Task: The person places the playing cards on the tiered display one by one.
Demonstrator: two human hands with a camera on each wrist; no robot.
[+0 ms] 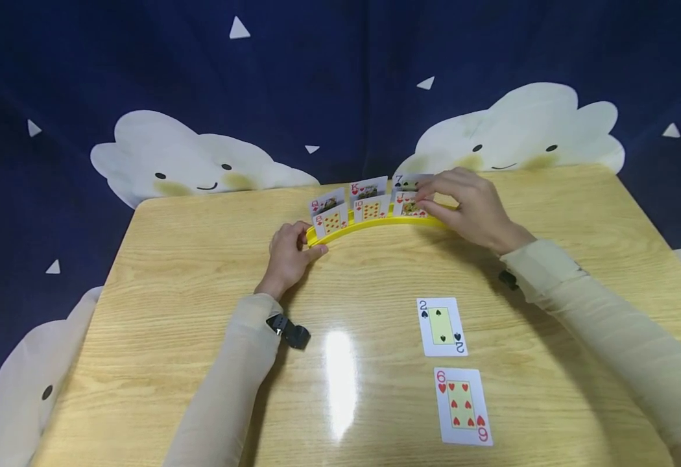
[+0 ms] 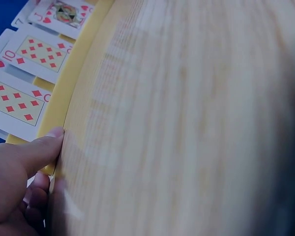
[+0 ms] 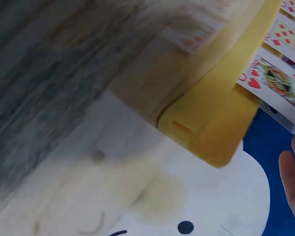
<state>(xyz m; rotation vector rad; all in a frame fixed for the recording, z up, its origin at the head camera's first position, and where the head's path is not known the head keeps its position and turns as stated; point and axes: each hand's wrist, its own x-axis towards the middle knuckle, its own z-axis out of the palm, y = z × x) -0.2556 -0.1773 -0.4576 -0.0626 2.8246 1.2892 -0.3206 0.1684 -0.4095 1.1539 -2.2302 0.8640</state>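
A curved yellow card holder [image 1: 370, 224] stands near the table's back edge, with playing cards upright in two rows. My left hand [image 1: 290, 256] grips its left end, thumb [image 2: 46, 147] along the front and fingers underneath. At the right end my right hand [image 1: 471, 206] pinches the jack of hearts [image 1: 406, 205] by its upper right, thumb in front. That jack [image 3: 276, 82] stands in the front row. Beside it are the ten of diamonds [image 1: 371, 209] and another diamond card [image 1: 331, 222]. Behind rise a queen [image 1: 325, 200], the king of hearts [image 1: 368, 187] and a black seven [image 1: 406, 181].
Face up on the wooden table [image 1: 200, 272] lie the two of spades [image 1: 442, 326] and, nearer, the six of hearts [image 1: 463, 407]. A dark blue curtain [image 1: 329, 78] with white clouds hangs right behind the table. Black straps [image 1: 289, 329] are around the wrists.
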